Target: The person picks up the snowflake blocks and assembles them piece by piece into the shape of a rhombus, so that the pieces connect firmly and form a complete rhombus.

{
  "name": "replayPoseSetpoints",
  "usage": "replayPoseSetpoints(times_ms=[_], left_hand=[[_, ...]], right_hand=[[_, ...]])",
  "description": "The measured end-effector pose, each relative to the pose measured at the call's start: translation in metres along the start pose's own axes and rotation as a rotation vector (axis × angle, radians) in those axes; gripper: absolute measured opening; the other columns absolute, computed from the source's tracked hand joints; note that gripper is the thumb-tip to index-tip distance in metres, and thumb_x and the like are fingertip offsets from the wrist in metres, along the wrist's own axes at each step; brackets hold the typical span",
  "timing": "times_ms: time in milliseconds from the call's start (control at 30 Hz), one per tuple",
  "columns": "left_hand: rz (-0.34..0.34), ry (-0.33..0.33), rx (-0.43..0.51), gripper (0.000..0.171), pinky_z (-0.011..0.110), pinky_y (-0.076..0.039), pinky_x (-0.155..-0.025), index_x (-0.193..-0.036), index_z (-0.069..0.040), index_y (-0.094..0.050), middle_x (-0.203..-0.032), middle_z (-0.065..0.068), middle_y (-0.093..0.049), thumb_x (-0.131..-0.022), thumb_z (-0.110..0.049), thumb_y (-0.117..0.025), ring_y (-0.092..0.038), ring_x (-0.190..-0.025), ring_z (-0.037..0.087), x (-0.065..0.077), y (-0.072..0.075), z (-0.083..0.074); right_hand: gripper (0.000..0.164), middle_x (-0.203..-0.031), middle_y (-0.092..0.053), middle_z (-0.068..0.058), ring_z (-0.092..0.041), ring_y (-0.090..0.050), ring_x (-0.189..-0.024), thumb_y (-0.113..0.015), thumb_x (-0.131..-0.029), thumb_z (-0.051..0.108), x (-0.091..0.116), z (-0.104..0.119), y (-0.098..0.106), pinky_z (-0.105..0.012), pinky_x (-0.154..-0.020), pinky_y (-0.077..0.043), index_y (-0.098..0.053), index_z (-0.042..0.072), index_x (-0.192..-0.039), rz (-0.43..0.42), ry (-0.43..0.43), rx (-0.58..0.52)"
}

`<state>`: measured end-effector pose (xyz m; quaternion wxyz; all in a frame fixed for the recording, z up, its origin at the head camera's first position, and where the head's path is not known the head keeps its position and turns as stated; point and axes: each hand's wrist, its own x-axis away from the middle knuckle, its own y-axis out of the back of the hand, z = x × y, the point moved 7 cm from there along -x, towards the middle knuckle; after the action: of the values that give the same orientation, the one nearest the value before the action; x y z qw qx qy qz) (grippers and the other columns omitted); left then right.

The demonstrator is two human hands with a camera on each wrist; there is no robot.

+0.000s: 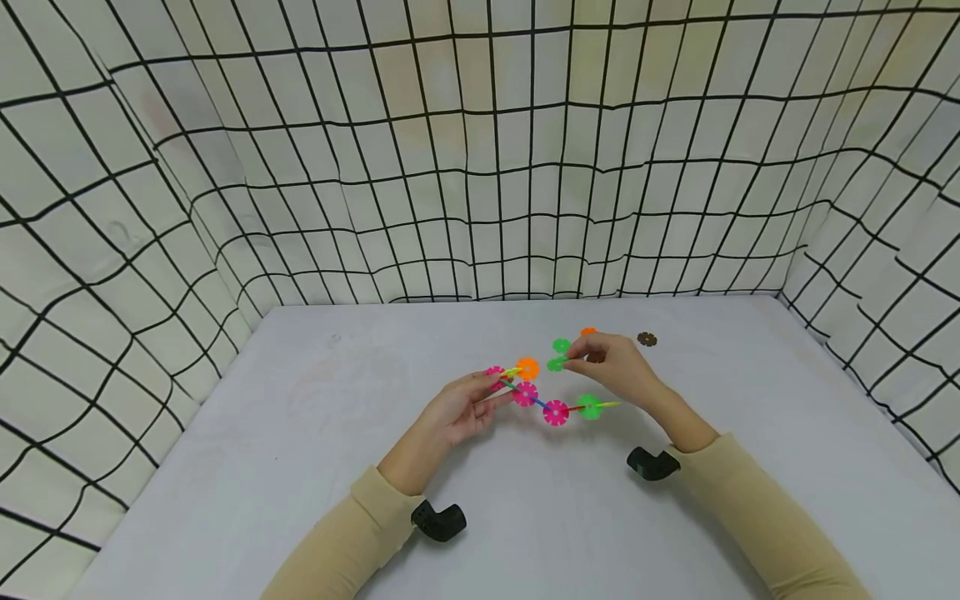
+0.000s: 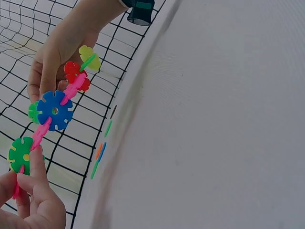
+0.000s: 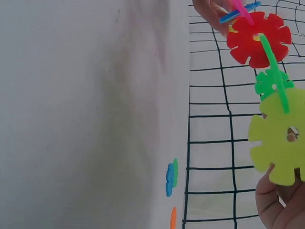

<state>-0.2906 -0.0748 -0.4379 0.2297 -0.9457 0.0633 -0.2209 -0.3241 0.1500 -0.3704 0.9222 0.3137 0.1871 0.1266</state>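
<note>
My left hand (image 1: pixel 468 408) pinches one end of a chain of slotted flower-shaped plastic discs, held above the table. Along the chain run an orange disc (image 1: pixel 528 369), pink discs (image 1: pixel 556 412), a blue disc (image 2: pixel 55 110), a red disc (image 3: pixel 257 40) and a green disc (image 1: pixel 590 407). A yellow disc (image 3: pixel 274 138) forms the chain's far right end. Between thumb and fingers, my right hand (image 1: pixel 618 371) pinches a separate green disc (image 1: pixel 556 364), just behind the chain. In the left wrist view this piece is partly hidden by the blue disc.
Behind the hands, loose discs lie on the white table (image 1: pixel 300 433): a green one (image 1: pixel 562 344), an orange one (image 1: pixel 588 332), a brown one (image 1: pixel 647 339) and a blue one (image 3: pixel 169 180). White walls with black netting (image 1: pixel 495 167) enclose the table's back and sides.
</note>
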Motion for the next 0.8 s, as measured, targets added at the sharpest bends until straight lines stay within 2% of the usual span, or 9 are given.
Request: replayPoseSetpoints(times_ms=[233, 800], left_hand=[[0.005, 0.004, 0.001, 0.014, 0.015, -0.048, -0.059, -0.12, -0.003, -0.053, -0.093, 0.0, -0.072, -0.107, -0.01, -0.053, -0.073, -0.081, 0.012, 0.0011, -0.0038, -0.0002], [0.014, 0.013, -0.007, 0.016, 0.014, -0.049, -0.059, -0.122, -0.003, -0.054, -0.094, -0.001, -0.072, -0.107, -0.01, -0.054, -0.073, -0.082, 0.012, 0.0015, -0.0074, 0.0012]], right_hand=[[0.006, -0.089, -0.069, 0.002, -0.019, -0.056, -0.075, -0.08, -0.091, 0.011, 0.0005, 0.0055, -0.0043, -0.027, -0.064, -0.046, -0.076, 0.009, -0.094, 0.0, 0.035, 0.038], [0.006, -0.09, -0.07, 0.002, -0.02, -0.058, -0.076, -0.08, -0.089, 0.008, 0.0019, 0.0066, -0.0037, -0.026, -0.065, -0.048, -0.075, 0.009, -0.092, -0.007, 0.036, -0.01]])
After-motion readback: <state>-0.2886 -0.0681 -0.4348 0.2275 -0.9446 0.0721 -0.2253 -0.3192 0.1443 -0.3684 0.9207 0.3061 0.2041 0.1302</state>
